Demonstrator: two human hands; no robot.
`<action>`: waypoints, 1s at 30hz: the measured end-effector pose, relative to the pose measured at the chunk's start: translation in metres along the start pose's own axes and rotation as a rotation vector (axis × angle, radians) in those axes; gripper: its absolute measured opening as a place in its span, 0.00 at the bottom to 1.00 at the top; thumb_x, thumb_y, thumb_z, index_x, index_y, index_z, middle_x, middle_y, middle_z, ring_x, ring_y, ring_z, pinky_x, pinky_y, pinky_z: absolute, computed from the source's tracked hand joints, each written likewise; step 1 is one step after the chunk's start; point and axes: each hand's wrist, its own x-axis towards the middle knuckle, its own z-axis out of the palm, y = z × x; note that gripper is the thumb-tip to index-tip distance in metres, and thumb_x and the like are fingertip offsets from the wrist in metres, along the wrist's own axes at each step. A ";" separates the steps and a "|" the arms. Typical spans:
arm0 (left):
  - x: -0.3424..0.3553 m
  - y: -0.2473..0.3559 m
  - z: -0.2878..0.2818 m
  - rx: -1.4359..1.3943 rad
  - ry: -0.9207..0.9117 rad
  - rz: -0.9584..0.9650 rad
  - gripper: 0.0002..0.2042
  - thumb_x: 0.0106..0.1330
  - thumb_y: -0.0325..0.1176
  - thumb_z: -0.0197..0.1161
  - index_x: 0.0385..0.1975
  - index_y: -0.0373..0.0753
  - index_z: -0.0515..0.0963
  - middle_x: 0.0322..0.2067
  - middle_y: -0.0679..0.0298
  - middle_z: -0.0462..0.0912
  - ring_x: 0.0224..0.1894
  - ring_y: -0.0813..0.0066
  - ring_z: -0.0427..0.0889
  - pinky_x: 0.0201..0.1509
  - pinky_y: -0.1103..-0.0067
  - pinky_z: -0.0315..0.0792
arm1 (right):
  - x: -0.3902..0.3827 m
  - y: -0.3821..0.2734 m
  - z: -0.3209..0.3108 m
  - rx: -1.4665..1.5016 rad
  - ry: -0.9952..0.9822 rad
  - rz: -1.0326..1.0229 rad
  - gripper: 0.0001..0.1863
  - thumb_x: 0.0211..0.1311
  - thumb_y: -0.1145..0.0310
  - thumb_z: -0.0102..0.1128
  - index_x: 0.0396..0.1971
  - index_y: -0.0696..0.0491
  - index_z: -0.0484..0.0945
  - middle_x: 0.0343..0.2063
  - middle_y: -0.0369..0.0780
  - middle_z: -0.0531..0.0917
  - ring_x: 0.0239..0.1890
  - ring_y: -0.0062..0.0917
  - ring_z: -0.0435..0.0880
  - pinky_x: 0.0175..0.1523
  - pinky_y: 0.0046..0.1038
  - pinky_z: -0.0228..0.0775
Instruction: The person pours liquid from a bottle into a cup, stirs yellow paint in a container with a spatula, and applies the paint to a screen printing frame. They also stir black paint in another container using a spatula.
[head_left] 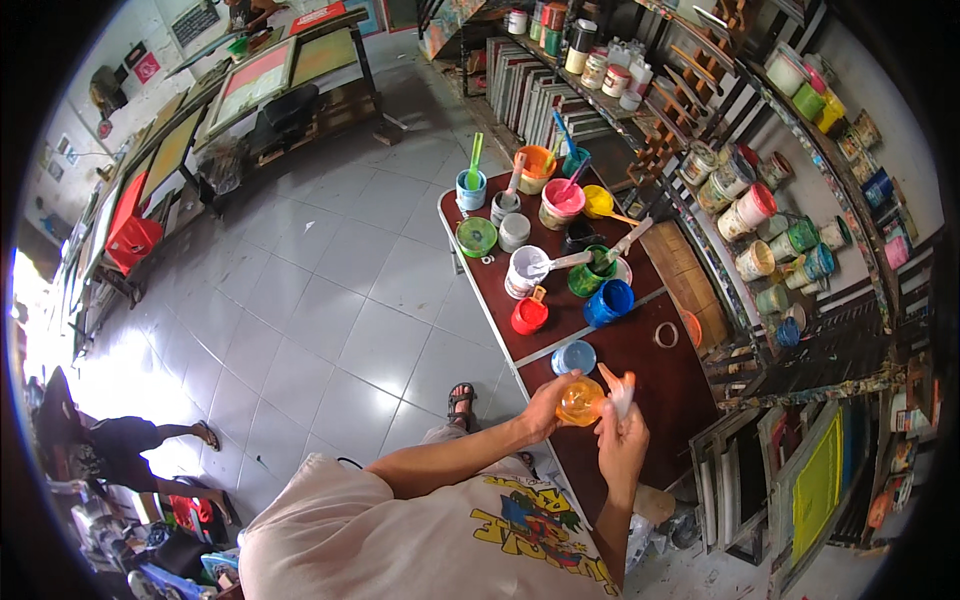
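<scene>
Over the dark red table (pixel 660 375), my left hand (pixel 546 408) is closed around a small round tub (pixel 580 402) of clear or orange-tinted plastic with orange paint in it. My right hand (pixel 624 440), beside the tub, grips a pale spatula (pixel 622 396) smeared with orange. Whether the spatula touches the tub's rim cannot be made out. Just beyond the hands stands a light blue lidded tub (pixel 573 357). Farther along are a blue paint pot (pixel 609 302), a red pot (pixel 530 315) and a white pot (pixel 526 272) with a paint-covered spatula across it.
More paint pots, including a pink one (pixel 562 203) and a yellow one (pixel 598 201), crowd the table's far end. A tape roll (pixel 665 335) lies at its right. Paint-jar shelves (pixel 840 180) and stacked screen frames (pixel 790 480) line the right side. Another person (pixel 100 440) is at lower left.
</scene>
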 end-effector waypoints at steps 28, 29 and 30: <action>-0.023 -0.033 -0.281 0.438 0.666 -0.415 0.41 0.69 0.63 0.57 0.74 0.42 0.58 0.72 0.50 0.59 0.67 0.42 0.69 0.66 0.48 0.69 | 0.015 0.300 0.035 -0.126 0.522 0.009 0.30 0.64 0.53 0.70 0.59 0.57 0.77 0.60 0.48 0.79 0.68 0.44 0.69 0.71 0.41 0.63; -0.035 -0.027 -0.298 0.398 0.669 -0.401 0.40 0.70 0.62 0.57 0.74 0.42 0.58 0.73 0.50 0.58 0.68 0.41 0.67 0.66 0.47 0.69 | 0.015 0.297 0.033 -0.115 0.538 0.059 0.33 0.66 0.51 0.68 0.63 0.57 0.74 0.63 0.46 0.77 0.69 0.43 0.67 0.74 0.41 0.59; -0.044 -0.024 -0.304 0.383 0.681 -0.397 0.41 0.70 0.62 0.56 0.75 0.42 0.56 0.74 0.50 0.57 0.70 0.39 0.65 0.68 0.46 0.66 | 0.022 0.306 0.036 -0.285 0.552 0.038 0.34 0.66 0.49 0.66 0.64 0.57 0.74 0.64 0.46 0.76 0.70 0.43 0.67 0.75 0.41 0.58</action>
